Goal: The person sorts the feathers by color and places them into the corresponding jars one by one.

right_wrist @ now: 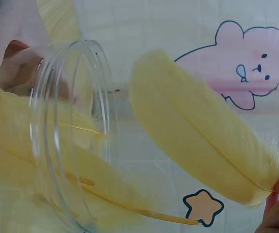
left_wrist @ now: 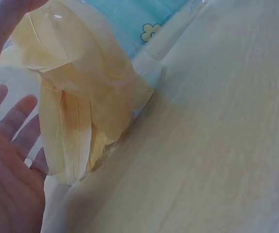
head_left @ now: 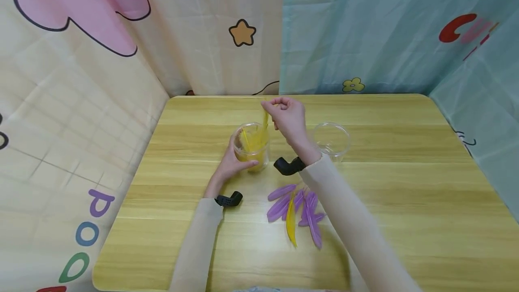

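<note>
My left hand (head_left: 234, 164) grips a clear plastic cup (head_left: 265, 159) on the table, its fingers wrapped around the far side and thumb along the near side. Several yellow feathers fill the cup, seen through its wall as a bunch of yellow feathers (left_wrist: 76, 111) in the left wrist view. Just above the rim, my right hand (head_left: 289, 118) pinches one yellow feather (right_wrist: 202, 136) by its quill between thumb and fingertips. That feather hangs outside the cup mouth in the right wrist view, while a quill (right_wrist: 168, 217) pokes out over the rim.
A second clear cup (head_left: 332, 153) stands right of my right wrist. Nearer to me lie several purple feathers (head_left: 279, 208) with one yellow feather (head_left: 291, 220) among them. Curtains hang behind the wooden table (head_left: 405, 193) and at its sides.
</note>
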`<state>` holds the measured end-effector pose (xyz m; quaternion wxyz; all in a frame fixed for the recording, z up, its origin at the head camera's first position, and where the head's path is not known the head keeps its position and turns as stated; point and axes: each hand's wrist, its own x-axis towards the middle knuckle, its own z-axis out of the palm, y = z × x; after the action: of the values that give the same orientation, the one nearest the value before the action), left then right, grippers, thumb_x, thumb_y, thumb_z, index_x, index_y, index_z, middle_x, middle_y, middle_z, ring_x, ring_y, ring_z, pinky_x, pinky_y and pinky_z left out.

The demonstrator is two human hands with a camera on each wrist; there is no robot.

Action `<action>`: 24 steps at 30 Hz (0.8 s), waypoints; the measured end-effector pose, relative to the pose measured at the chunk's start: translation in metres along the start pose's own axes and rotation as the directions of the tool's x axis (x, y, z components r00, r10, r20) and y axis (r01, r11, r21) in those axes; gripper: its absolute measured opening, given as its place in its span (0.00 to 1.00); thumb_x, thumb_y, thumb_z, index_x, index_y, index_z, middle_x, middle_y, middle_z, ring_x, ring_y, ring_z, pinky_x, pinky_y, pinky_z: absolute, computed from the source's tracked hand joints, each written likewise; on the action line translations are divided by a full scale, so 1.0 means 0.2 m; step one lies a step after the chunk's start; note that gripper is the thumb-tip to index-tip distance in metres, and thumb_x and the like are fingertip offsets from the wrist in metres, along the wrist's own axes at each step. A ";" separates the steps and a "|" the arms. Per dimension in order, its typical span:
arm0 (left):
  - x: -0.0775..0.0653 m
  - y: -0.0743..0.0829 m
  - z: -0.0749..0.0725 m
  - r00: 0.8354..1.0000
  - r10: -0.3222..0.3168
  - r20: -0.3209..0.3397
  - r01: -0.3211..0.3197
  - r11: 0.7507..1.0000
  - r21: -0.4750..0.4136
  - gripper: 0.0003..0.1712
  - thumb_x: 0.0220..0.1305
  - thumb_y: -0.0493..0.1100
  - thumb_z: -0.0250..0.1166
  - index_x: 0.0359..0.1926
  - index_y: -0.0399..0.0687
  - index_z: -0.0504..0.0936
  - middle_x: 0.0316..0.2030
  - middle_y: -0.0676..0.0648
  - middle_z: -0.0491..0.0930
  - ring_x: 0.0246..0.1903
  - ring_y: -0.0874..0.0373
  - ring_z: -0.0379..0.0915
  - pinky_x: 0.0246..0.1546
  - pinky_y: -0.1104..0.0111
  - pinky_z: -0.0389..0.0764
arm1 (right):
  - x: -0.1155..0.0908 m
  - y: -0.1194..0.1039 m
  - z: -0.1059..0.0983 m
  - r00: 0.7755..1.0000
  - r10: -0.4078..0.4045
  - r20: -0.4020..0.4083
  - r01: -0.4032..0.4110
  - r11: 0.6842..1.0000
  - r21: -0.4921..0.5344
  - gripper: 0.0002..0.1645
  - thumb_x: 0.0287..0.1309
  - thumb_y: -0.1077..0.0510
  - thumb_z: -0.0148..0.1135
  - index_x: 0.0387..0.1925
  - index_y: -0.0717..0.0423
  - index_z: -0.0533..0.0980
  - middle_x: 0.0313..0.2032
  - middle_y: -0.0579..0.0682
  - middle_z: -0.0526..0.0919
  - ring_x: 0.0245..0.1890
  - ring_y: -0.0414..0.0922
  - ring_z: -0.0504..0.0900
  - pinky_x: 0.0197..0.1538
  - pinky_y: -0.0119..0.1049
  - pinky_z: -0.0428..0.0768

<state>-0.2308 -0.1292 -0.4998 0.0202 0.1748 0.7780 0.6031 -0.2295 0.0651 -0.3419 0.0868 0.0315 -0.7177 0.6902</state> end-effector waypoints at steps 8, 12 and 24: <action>0.01 -0.01 0.01 1.000 0.018 0.001 -0.018 1.000 -0.007 0.62 0.43 0.43 0.78 0.72 0.64 0.46 0.67 0.42 0.55 0.66 0.47 0.51 0.64 0.50 0.50 | 0.03 0.08 0.08 1.000 -0.013 -0.003 0.012 0.992 -0.129 0.14 0.54 0.50 0.69 0.30 0.58 0.79 0.13 0.50 0.72 0.09 0.42 0.67 0.14 0.30 0.67; 0.01 -0.01 0.01 0.999 0.037 0.002 -0.037 0.999 -0.023 0.63 0.43 0.42 0.79 0.72 0.64 0.46 0.67 0.45 0.56 0.65 0.50 0.54 0.65 0.52 0.50 | 0.02 0.11 0.06 1.000 0.026 0.012 -0.024 0.991 -0.133 0.17 0.52 0.47 0.70 0.30 0.58 0.79 0.13 0.50 0.72 0.09 0.41 0.67 0.15 0.31 0.71; 0.02 0.02 -0.01 1.000 -0.011 0.020 0.012 0.999 -0.046 0.65 0.42 0.44 0.79 0.73 0.64 0.43 0.67 0.43 0.56 0.64 0.48 0.55 0.65 0.51 0.51 | -0.11 0.20 -0.23 0.962 0.147 0.229 -0.114 0.982 -0.151 0.21 0.56 0.45 0.66 0.32 0.61 0.77 0.14 0.53 0.70 0.09 0.40 0.64 0.13 0.31 0.65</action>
<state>-0.2332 -0.1284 -0.4953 0.0353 0.1757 0.7648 0.6189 -0.2104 0.1101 -0.3828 -0.0441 0.0611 -0.7689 0.6349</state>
